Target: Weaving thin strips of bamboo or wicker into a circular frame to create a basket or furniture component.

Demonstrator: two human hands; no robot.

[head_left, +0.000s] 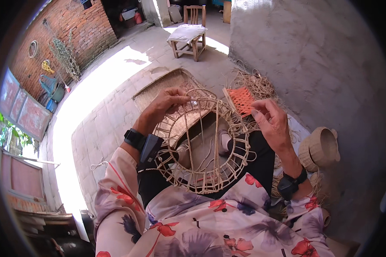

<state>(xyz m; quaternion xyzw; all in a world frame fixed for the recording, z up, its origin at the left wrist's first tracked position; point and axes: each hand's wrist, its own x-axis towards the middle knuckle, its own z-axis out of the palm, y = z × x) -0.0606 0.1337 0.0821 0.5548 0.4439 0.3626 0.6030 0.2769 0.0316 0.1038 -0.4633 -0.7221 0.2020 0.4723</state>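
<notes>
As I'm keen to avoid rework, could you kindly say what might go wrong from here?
The round frame could tilt, as only the left grip appears to hold its upper rim. The long strands crossing its open middle might snag or kink. The tangled heap of strands by the wall might knot up.

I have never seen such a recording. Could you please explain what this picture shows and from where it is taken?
There is no robot, only a person working bare-handed. A wide fisheye camera on the head looks down, so straight edges bend. The left hand grips the upper-left rim of a round, open frame of pale strands. The right hand is raised near an orange woven piece; whether it holds anything is unclear. On the paved ground lies a woven tray, with loose strands heaped by the wall.
</notes>
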